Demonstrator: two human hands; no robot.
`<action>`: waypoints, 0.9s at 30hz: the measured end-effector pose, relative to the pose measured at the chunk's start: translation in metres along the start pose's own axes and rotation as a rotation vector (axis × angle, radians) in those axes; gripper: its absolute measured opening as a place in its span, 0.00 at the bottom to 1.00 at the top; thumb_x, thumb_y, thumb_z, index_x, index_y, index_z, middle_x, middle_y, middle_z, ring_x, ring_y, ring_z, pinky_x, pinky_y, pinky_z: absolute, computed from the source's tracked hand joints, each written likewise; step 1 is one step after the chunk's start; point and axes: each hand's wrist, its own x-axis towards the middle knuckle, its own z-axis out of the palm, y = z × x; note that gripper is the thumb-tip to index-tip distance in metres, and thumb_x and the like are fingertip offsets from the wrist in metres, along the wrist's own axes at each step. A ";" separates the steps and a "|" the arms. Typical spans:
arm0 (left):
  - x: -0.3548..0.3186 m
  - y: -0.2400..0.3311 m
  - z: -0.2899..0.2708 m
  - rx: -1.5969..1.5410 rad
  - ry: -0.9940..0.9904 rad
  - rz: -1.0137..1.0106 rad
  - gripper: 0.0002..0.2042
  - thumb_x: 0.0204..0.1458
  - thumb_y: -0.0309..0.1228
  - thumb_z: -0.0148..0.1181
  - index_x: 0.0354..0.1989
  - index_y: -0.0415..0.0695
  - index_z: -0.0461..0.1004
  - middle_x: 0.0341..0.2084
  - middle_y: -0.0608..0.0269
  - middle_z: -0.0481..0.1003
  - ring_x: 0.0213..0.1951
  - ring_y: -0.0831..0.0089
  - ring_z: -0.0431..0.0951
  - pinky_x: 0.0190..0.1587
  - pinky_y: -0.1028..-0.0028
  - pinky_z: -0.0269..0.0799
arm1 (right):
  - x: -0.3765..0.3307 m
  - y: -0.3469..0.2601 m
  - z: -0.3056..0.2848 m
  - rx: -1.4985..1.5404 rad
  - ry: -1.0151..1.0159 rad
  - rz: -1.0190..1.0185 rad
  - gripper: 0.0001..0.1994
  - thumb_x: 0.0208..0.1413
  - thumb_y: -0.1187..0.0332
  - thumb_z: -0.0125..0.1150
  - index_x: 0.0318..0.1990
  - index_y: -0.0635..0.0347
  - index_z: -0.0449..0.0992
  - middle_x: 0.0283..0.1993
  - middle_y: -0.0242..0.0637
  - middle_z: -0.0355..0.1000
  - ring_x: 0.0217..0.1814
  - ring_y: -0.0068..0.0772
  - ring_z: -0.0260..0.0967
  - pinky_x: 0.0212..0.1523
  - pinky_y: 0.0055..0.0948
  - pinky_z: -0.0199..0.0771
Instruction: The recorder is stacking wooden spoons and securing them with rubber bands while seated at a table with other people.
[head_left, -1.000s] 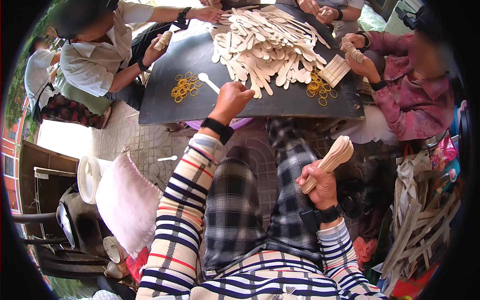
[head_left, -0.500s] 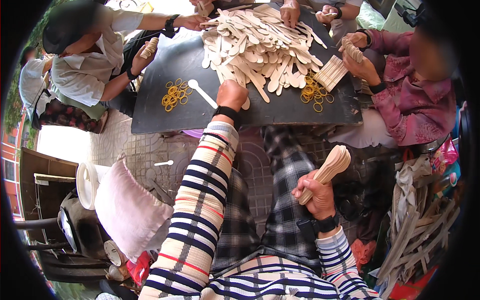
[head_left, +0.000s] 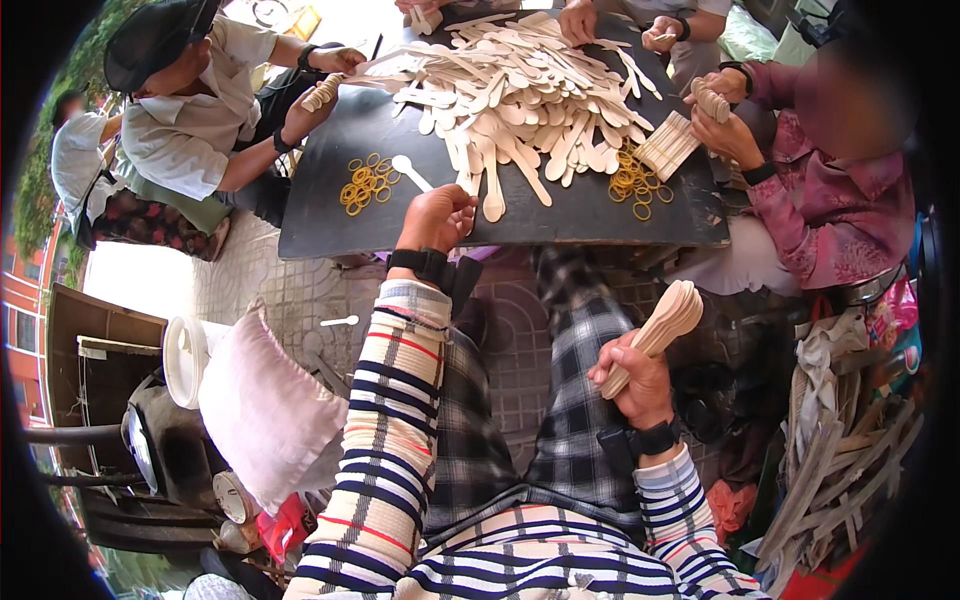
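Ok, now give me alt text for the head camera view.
A right hand grips a stack of wooden spoons, while the left hand is at the near edge of a dark table, close to a large pile of spoons. Yellow rubber bands lie nearby; other people surround the table.

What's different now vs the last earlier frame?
The left hand has drawn back from the pile of wooden spoons, toward the wearer and slightly left; whether it holds one is unclear. The left co-worker's reaching hand has moved left, toward the stack in their other hand. Unchanged: right hand gripping its spoon bundle; yellow rubber bands on the table.
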 end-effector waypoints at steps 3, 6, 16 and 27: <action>-0.027 0.000 -0.017 -0.113 -0.100 -0.011 0.03 0.48 0.18 0.51 0.31 0.35 0.66 0.26 0.54 0.72 0.20 0.75 0.69 0.20 0.80 0.67 | -0.001 0.001 0.005 0.009 0.017 0.011 0.04 0.47 0.77 0.58 0.30 0.62 0.70 0.24 0.42 0.71 0.23 0.35 0.71 0.31 0.36 0.76; -0.090 0.000 -0.010 -0.037 -0.173 0.099 0.01 0.50 0.20 0.52 0.30 0.38 0.67 0.27 0.55 0.73 0.21 0.76 0.70 0.23 0.80 0.68 | -0.001 -0.004 0.003 0.026 0.039 0.035 0.04 0.47 0.77 0.58 0.30 0.61 0.69 0.24 0.42 0.70 0.23 0.35 0.70 0.31 0.37 0.75; -0.216 -0.083 -0.007 -0.082 -0.659 -0.079 0.02 0.54 0.23 0.55 0.32 0.42 0.69 0.29 0.58 0.76 0.24 0.78 0.72 0.25 0.79 0.68 | -0.002 -0.009 0.038 0.185 -0.124 0.025 0.05 0.48 0.77 0.60 0.32 0.61 0.71 0.29 0.45 0.74 0.25 0.37 0.73 0.29 0.34 0.76; -0.247 -0.149 0.008 -0.116 -0.817 -0.354 0.03 0.52 0.23 0.56 0.33 0.42 0.69 0.30 0.57 0.73 0.22 0.78 0.65 0.22 0.79 0.59 | -0.043 -0.011 0.014 0.192 -0.254 0.070 0.12 0.46 0.72 0.64 0.38 0.64 0.71 0.35 0.45 0.74 0.31 0.37 0.74 0.34 0.33 0.77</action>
